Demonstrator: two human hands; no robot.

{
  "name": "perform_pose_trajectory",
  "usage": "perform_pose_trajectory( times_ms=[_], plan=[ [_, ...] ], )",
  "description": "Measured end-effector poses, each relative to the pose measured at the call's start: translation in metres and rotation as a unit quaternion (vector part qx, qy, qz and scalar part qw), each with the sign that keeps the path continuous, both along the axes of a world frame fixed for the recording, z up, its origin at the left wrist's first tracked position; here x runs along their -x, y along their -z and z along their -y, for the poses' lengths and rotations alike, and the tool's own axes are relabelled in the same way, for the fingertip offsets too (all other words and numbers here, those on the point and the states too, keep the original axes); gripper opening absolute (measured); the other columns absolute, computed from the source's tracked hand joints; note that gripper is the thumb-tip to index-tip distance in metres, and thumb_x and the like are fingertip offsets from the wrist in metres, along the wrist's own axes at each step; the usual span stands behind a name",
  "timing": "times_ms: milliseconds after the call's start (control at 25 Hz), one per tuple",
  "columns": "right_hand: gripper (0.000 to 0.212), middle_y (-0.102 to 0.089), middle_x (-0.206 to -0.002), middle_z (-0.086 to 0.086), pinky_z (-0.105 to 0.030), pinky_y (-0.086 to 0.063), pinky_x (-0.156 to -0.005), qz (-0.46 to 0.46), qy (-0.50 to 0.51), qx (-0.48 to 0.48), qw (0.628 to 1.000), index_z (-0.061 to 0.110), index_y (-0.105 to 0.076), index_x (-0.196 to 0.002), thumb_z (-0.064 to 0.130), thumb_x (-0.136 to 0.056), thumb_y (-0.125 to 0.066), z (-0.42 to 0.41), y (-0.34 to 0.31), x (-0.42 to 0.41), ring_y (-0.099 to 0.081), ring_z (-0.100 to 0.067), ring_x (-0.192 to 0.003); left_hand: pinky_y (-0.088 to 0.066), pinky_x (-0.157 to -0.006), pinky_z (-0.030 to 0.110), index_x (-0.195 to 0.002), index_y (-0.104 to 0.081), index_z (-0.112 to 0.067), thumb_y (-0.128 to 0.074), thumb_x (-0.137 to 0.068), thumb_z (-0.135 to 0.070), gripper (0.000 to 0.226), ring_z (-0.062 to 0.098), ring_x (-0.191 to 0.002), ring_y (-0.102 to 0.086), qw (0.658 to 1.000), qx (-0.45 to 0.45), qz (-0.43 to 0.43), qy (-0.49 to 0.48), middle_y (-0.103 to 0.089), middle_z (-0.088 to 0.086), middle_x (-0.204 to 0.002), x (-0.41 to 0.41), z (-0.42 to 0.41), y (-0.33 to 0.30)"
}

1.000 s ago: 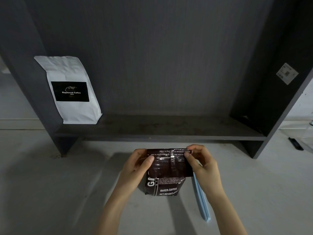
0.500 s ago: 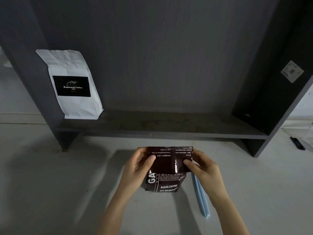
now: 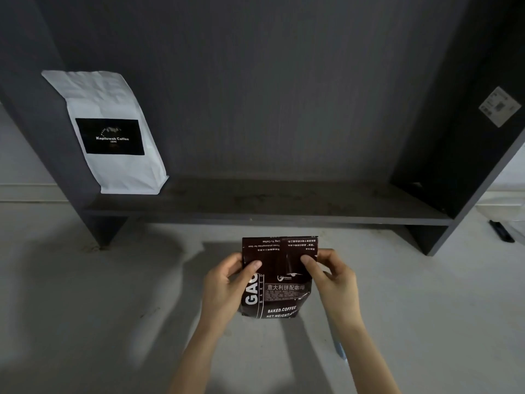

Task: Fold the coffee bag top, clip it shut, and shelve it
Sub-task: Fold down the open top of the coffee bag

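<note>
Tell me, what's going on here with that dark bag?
A person is folding down the top of a dark brown coffee bag standing on the pale floor. The left hand and right hand each pinch a side of the folded flap. No clip is on it yet. Behind, a white coffee bag stands at the left end of the grey shelf.

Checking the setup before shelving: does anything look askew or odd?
The white coffee bag on the shelf leans left against the side panel. The dark bag, held by both hands, shows no spill.
</note>
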State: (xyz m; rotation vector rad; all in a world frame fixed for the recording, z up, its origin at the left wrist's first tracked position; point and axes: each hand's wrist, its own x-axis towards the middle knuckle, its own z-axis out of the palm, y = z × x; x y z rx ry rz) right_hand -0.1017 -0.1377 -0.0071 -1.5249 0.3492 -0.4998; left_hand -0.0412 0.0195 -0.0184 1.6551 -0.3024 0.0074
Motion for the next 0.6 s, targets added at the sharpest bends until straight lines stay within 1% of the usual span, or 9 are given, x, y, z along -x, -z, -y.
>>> perform_pose_trajectory(
  times_ms=[120,200,280,360,440,520,600],
  plan=[
    [0.007,-0.068,-0.061,0.011,-0.009,-0.045,-0.050,-0.002,-0.003,-0.029,1.000,0.011,-0.063,-0.076,0.013,-0.081,-0.060,-0.0021,0.0048,0.0017,-0.060,0.002,-0.054,-0.051,-0.070,0.020,-0.072,-0.068,-0.031,-0.066,-0.076,-0.013,0.019,0.002,-0.073,-0.066,1.000,0.007,0.000,-0.011,-0.072,-0.023,-0.068,-0.0018,0.0010,0.0016],
    [0.010,-0.068,-0.061,0.010,-0.010,-0.046,-0.050,-0.010,0.003,-0.010,1.000,0.012,-0.064,-0.072,0.016,-0.081,-0.061,-0.0020,0.0057,-0.0001,-0.060,0.001,-0.055,-0.051,-0.068,0.011,-0.079,-0.070,-0.028,-0.065,-0.076,-0.012,0.017,-0.001,-0.074,-0.067,1.000,0.014,-0.007,-0.013,-0.072,-0.025,-0.068,-0.0023,0.0001,0.0028],
    [0.015,-0.066,-0.065,0.006,-0.011,-0.045,-0.049,-0.016,0.018,0.012,1.000,0.016,-0.062,-0.066,0.017,-0.081,-0.061,-0.0018,0.0071,-0.0021,-0.057,0.000,-0.053,-0.048,-0.064,0.006,-0.086,-0.071,-0.022,-0.065,-0.075,-0.011,0.016,-0.004,-0.073,-0.066,1.000,0.018,-0.011,-0.011,-0.070,-0.028,-0.067,-0.0020,0.0001,0.0027],
    [0.018,-0.065,-0.066,0.004,-0.012,-0.043,-0.049,-0.024,0.025,0.030,0.999,0.017,-0.059,-0.064,0.018,-0.082,-0.060,-0.0024,0.0070,-0.0032,-0.054,0.001,-0.050,-0.048,-0.064,0.005,-0.090,-0.071,-0.019,-0.066,-0.075,-0.011,0.018,-0.005,-0.073,-0.066,1.000,0.018,-0.014,-0.014,-0.069,-0.028,-0.065,-0.0021,0.0004,0.0020],
    [0.018,-0.065,-0.065,0.006,-0.012,-0.044,-0.050,-0.028,0.019,0.038,0.999,0.017,-0.060,-0.065,0.019,-0.082,-0.060,-0.0025,0.0066,-0.0031,-0.055,0.002,-0.052,-0.048,-0.064,0.005,-0.093,-0.070,-0.017,-0.066,-0.075,-0.011,0.020,-0.004,-0.074,-0.066,1.000,0.021,-0.016,-0.017,-0.069,-0.029,-0.065,-0.0020,-0.0002,0.0013],
    [0.015,-0.068,-0.064,0.012,-0.012,-0.045,-0.056,-0.035,0.014,0.068,0.997,0.021,-0.062,-0.067,0.022,-0.082,-0.060,0.0018,0.0055,-0.0002,-0.058,0.003,-0.058,-0.049,-0.065,0.005,-0.095,-0.069,-0.015,-0.066,-0.075,-0.012,0.020,-0.003,-0.076,-0.066,1.000,0.025,-0.015,-0.013,-0.069,-0.029,-0.072,-0.0015,0.0006,0.0025],
    [0.011,-0.070,-0.072,0.018,-0.014,-0.045,-0.065,-0.045,-0.001,0.121,0.992,0.027,-0.063,-0.075,0.027,-0.084,-0.057,0.0065,0.0034,0.0033,-0.062,0.001,-0.072,-0.050,-0.069,0.007,-0.095,-0.070,-0.015,-0.066,-0.075,-0.014,0.020,0.000,-0.079,-0.067,0.999,0.030,-0.017,-0.016,-0.068,-0.027,-0.082,-0.0010,-0.0010,0.0028]
  ],
)
